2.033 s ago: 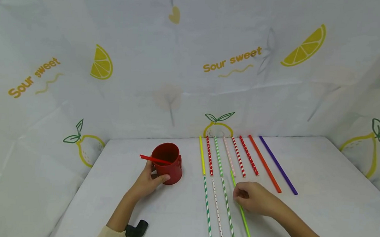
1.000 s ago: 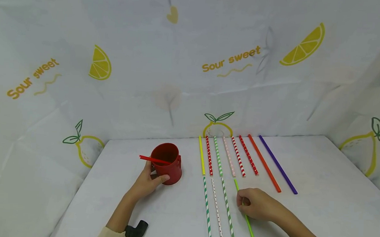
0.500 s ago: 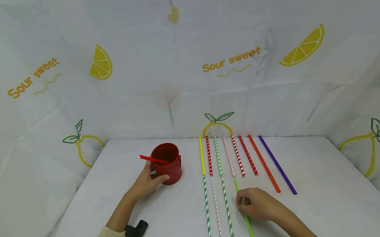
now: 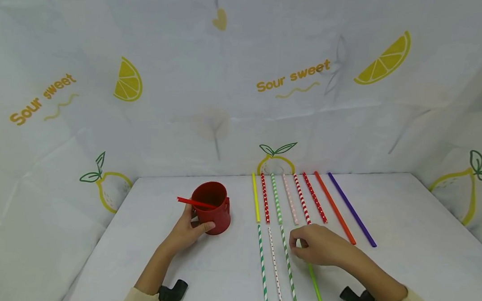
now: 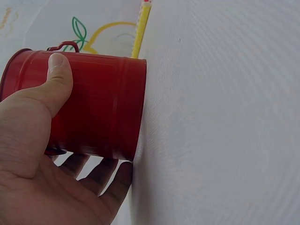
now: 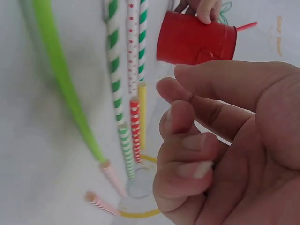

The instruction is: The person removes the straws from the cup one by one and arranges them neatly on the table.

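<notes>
My left hand (image 4: 184, 234) grips a red bucket-shaped cup (image 4: 221, 220), thumb on one side and fingers on the other, as the left wrist view shows. A red straw (image 4: 195, 203) leans in the cup, its end over the rim. My right hand (image 4: 321, 247) hovers over a lime-green straw (image 4: 316, 286), apart from it. Its fingers are loosely curled, with nothing between thumb and forefinger in the right wrist view. Left of that straw lie a green-striped straw (image 4: 288, 260), a dotted white straw (image 4: 275, 266) and another green-striped straw (image 4: 262, 263).
A back row of straws includes a yellow one (image 4: 256, 198), a pink one (image 4: 290, 200), an orange one (image 4: 335, 208) and a purple one (image 4: 352, 210). A lemon-printed white cloth (image 4: 177, 134) hangs behind the white table (image 4: 111, 261).
My right hand first drew the lime-green straw back toward me, then let go and moved up and left off it. My left hand and the cup have stayed put.
</notes>
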Available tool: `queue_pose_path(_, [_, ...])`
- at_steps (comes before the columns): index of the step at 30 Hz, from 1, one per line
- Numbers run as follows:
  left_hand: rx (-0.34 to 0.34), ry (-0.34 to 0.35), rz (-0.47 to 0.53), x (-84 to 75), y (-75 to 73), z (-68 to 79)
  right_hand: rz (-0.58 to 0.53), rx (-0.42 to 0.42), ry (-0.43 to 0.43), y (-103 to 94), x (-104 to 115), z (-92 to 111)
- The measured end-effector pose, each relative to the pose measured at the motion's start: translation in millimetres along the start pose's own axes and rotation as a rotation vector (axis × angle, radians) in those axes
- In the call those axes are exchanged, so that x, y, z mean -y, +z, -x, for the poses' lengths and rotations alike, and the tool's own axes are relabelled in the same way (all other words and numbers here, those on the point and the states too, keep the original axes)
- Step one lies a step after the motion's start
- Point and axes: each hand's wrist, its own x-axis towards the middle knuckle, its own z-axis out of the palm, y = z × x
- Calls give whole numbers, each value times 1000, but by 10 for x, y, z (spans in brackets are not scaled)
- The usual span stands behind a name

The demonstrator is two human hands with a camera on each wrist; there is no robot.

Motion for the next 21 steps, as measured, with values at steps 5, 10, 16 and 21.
queue_pose_path(5, [2, 1, 0, -6, 1, 7, 53, -21, -64, -116, 215, -197])
queue_pose_path(10, [-8, 6, -9, -16, 0, 12, 104, -80, -153, -162, 434, -434])
queue_pose_path(16, [-18, 14, -22, -20, 2, 24, 144, -214, -263, -97, 741, -699])
queue_pose_path(21, [-16, 23, -43, -7, 16, 17, 149, -295, -332, 39, 935, -906])
